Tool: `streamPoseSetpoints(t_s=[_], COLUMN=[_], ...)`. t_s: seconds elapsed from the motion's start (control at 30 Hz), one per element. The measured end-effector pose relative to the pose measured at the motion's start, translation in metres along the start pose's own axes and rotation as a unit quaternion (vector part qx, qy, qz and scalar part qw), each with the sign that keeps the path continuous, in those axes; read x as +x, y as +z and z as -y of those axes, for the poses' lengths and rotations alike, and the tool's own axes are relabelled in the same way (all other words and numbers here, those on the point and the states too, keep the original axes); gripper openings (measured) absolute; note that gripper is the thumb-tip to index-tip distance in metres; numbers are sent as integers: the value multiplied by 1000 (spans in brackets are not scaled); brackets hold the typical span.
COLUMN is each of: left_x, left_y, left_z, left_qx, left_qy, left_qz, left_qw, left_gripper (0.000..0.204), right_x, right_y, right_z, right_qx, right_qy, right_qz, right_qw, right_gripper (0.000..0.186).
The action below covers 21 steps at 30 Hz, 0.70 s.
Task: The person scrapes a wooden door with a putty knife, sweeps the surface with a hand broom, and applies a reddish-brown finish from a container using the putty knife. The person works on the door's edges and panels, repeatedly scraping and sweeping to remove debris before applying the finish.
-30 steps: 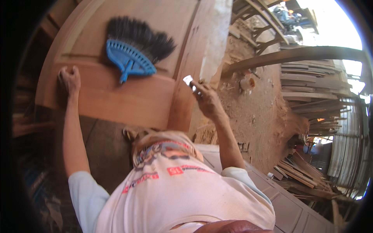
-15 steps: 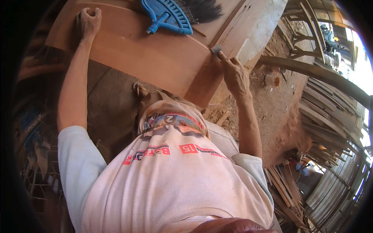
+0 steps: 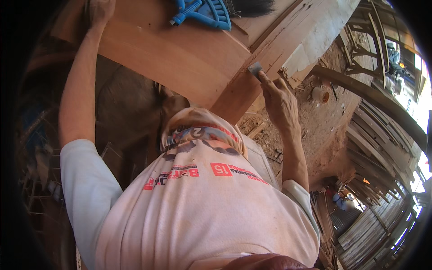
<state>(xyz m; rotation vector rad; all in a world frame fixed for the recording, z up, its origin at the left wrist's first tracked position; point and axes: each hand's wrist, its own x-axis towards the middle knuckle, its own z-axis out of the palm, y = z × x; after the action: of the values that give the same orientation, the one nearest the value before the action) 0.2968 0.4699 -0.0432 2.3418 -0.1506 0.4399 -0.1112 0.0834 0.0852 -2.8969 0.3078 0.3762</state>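
A brown wooden panel (image 3: 180,60) lies in front of me, with a lighter plank (image 3: 265,58) running along its right side. My right hand (image 3: 279,94) pinches a small flat grey scraper blade (image 3: 255,69) between thumb and fingers, over the plank close to where it meets the panel. Whether the blade touches the wood I cannot tell. My left hand (image 3: 101,10) is at the far left part of the panel; the picture's top edge cuts off its fingers. A blue broom head (image 3: 209,13) with black bristles rests on the panel between my hands.
To the right, a curved wooden beam (image 3: 373,92) crosses above dirt ground strewn with wood scraps. A small white tub (image 3: 320,95) stands there. Stacked boards (image 3: 382,135) line the right side, and wooden frames (image 3: 364,49) stand at the far right.
The view has shifted, so the panel and broom sit higher in the picture. My right hand has drawn slightly back and right with the scraper blade, which shows more fully now.
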Motion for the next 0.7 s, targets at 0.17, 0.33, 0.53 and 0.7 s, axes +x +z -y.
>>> streamPoseSetpoints(t_s=[0.17, 0.33, 0.53, 0.7], left_x=[3, 4, -2, 2], left_y=[-8, -6, -4, 7], left_z=[-11, -3, -16, 16], left_qx=[32, 18, 10, 46], left_qy=[4, 14, 15, 54], left_qz=[15, 16, 16, -32], left_qw=[999, 1000, 1000, 997], left_gripper=[32, 32, 31, 29], right_x=[15, -2, 53, 40], right_y=[-2, 9, 17, -4], right_z=[9, 9, -21, -9], right_qx=[13, 56, 70, 85], right_qy=[61, 34, 89, 110], right_qz=[-30, -46, -165, -116], right_qw=[998, 997, 980, 983], right_gripper=[37, 39, 36, 33])
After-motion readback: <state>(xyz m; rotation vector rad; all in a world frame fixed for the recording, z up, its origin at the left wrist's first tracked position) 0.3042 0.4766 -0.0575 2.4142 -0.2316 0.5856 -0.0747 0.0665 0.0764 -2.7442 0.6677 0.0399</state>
